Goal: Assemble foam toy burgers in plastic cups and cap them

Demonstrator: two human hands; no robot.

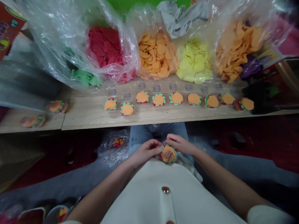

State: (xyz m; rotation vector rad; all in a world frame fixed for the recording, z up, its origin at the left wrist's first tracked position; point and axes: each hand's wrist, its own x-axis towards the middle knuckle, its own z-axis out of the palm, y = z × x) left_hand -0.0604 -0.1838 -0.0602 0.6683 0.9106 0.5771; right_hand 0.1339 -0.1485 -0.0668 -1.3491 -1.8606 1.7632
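Note:
Both my hands hold one small round clear case over my lap, filled with a stacked foam burger with an orange top and a label. My left hand pinches its left edge, fingers curled. My right hand grips its upper right edge, fingers closed over it. On the wooden board ahead lies a row of several similar foam burgers in open clear cases, orange tops with green and red fringes.
Clear plastic bags of foam discs stand behind the row: red, orange, yellow, orange, and green. Two more burgers lie at the left. A plastic bag sits by my left knee.

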